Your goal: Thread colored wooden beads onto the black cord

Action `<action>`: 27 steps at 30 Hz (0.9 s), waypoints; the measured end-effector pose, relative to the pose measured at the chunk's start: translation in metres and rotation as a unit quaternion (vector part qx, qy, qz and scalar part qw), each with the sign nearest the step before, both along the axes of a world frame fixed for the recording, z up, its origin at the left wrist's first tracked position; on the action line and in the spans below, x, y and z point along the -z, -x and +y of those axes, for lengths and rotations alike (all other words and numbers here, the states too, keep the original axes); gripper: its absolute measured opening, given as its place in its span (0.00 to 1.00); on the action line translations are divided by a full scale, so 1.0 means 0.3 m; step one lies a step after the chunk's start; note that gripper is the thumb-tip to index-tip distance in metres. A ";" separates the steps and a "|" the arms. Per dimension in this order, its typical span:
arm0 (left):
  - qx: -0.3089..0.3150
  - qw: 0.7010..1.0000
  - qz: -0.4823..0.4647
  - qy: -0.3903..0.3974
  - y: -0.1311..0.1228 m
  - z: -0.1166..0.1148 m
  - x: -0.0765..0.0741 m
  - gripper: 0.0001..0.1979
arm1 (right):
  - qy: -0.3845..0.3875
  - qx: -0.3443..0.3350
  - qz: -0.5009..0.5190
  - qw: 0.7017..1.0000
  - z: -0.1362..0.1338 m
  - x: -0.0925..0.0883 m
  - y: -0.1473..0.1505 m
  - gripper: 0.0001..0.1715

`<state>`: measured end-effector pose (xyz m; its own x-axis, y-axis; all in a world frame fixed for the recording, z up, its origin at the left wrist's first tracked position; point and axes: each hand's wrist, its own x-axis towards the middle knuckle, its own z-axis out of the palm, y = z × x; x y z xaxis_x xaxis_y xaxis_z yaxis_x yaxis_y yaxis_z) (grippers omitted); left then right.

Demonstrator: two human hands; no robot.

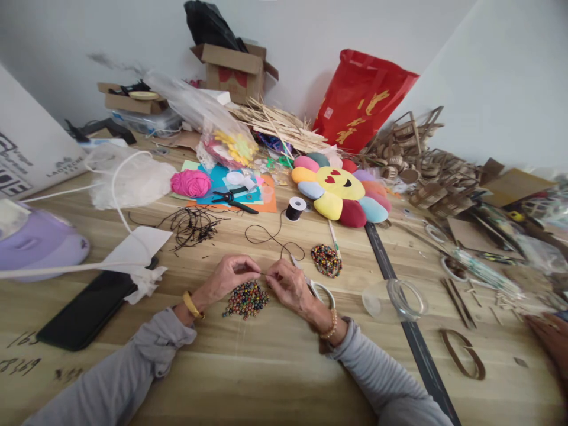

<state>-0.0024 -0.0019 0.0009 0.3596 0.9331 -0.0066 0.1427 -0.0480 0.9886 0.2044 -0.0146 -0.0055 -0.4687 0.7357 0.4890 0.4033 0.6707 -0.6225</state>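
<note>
My left hand (233, 275) and my right hand (288, 284) meet in the middle of the table, each with thumb and finger pinched. A short stretch of thin dark cord (262, 273) shows between their fingertips; the rest of it is hidden by the fingers. Just below lies a loose pile of small multicoloured beads (246, 300). Scissors (323, 291) with white handles rest partly under my right wrist. Beyond the hands, black cord (267, 239) loops on the table near a spool of black cord (296, 208). A coil of strung beads (327, 260) lies to the right.
Left are a tangle of black cord (195, 225), a dark phone (93, 310) and a purple appliance (39, 239). Pliers (235, 200), pink yarn (190, 183) and a flower cushion (339, 186) lie farther back. A clear plastic cup (377, 300) lies right; another person's hand (550, 334) shows at the edge.
</note>
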 end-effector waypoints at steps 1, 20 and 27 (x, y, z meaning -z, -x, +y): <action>0.001 1.000 0.000 0.000 -0.001 -0.001 0.000 0.08 | 0.000 -0.003 0.001 1.000 0.000 -0.001 0.000 0.09; 0.013 1.000 0.004 -0.010 -0.010 -0.008 0.002 0.08 | -0.002 -0.026 -0.006 1.000 0.002 0.002 0.001 0.09; 0.013 1.000 -0.004 0.000 -0.012 -0.010 0.005 0.08 | -0.005 -0.042 -0.004 0.999 0.001 -0.007 0.001 0.07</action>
